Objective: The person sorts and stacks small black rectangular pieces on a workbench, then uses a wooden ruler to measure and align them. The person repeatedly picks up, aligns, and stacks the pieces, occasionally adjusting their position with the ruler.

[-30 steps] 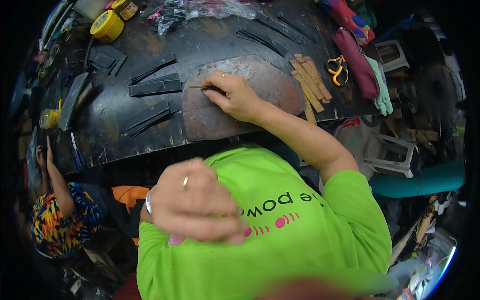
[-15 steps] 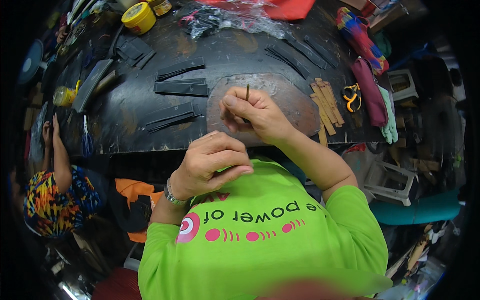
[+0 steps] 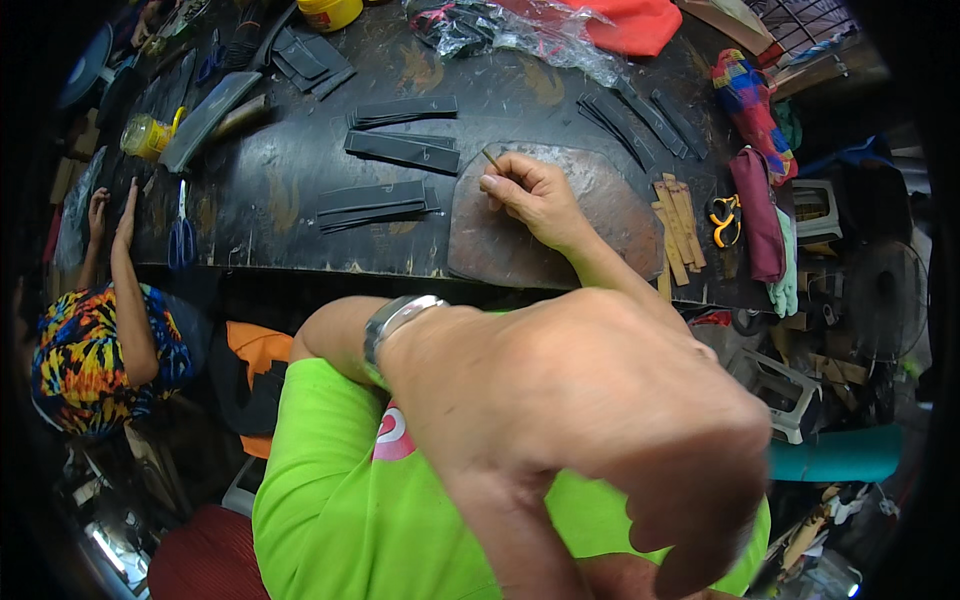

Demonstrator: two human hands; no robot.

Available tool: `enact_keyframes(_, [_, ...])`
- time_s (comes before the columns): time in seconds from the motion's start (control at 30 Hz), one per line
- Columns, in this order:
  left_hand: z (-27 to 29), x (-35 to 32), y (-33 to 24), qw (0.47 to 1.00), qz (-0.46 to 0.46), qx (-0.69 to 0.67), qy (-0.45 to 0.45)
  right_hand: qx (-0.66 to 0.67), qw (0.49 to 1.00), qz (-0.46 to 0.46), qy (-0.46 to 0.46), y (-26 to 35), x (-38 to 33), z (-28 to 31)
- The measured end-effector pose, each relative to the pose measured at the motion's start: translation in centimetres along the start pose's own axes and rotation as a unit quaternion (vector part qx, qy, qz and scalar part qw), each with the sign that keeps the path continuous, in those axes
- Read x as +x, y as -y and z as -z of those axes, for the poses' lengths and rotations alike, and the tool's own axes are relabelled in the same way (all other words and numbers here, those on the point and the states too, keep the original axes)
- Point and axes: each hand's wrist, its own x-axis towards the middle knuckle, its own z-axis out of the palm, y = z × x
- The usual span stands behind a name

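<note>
My right hand point(image 3: 535, 200) is closed around a thin pencil-like stick point(image 3: 489, 157), whose upper end pokes out above the fingers. It is over the worn brown board point(image 3: 590, 240) at the table's front edge. My left hand point(image 3: 600, 390) is raised close to the camera, large and blurred, with the thumb pointing down and the fingers bent; whether anything is in it cannot be seen. Left of the board lie stacks of dark strips point(image 3: 402, 152), and more dark strips point(image 3: 615, 130) fan out beyond it. Tan strips point(image 3: 680, 225) are at the board's right edge.
Orange-handled scissors point(image 3: 725, 220), a maroon roll point(image 3: 758, 215) and a plastic bag point(image 3: 500, 35) lie on the table. Blue scissors point(image 3: 182, 235) and a yellow jar point(image 3: 147, 137) are at left. A co-worker's hands point(image 3: 115, 215) show at the far left edge.
My left hand has risen from beside the right hand toward the camera and swung right. My right hand still grips the stick, which is now more tilted. The view has shifted slightly.
</note>
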Motion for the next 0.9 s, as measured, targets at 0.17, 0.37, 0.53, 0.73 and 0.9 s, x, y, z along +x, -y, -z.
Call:
enact_keyframes(0.17, [-2.6, 1.3, 1.0, 0.999, -0.022, -0.049, 0.010, -0.002, 0.999, -0.043, -0.004, 0.2, 0.0, 0.2])
enact_keyframes(0.37, [-3.8, 2.3, 1.4, 0.995, -0.046, -0.084, 0.027, -0.058, 0.998, -0.009, 0.001, 0.2, 0.0, 0.0])
enact_keyframes(0.53, [-2.1, 2.4, 1.4, 0.994, -0.036, -0.091, 0.052, -0.065, 0.997, -0.030, 0.001, 0.5, 0.2, -0.2])
enact_keyframes(0.73, [2.0, 1.1, 1.8, 0.993, 0.000, -0.081, 0.090, 0.020, 0.996, -0.090, -0.018, 0.9, -0.4, 0.9])
enact_keyframes(0.9, [7.4, -1.9, 2.8, 0.987, 0.120, 0.021, 0.100, -0.048, 0.994, -0.077, -0.058, 2.2, -1.0, 5.6])
